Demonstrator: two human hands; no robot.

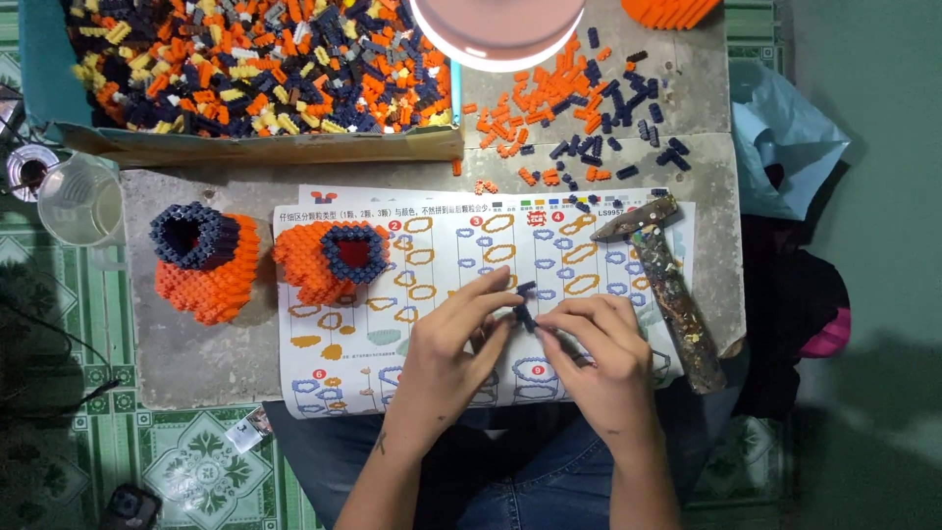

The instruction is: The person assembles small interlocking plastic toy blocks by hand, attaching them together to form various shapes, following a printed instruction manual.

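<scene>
The person's left hand and right hand meet over the instruction sheet, near the picture's centre. The fingers of both hands are pressed together at the tips, pinching a small dark blue brick piece between them, just above the sheet. At about 9 o'clock from the hands stands an orange and dark blue brick model on the sheet's left end, and farther out in the same direction a second, similar model on the bare grey surface. At 3 o'clock a paint-spattered hammer lies slanted across the sheet's right edge. At 12 o'clock loose orange and dark blue bricks are scattered on the surface, and at 11 o'clock a cardboard box holds a heap of mixed bricks. A clear plastic cup sits at the far left.
</scene>
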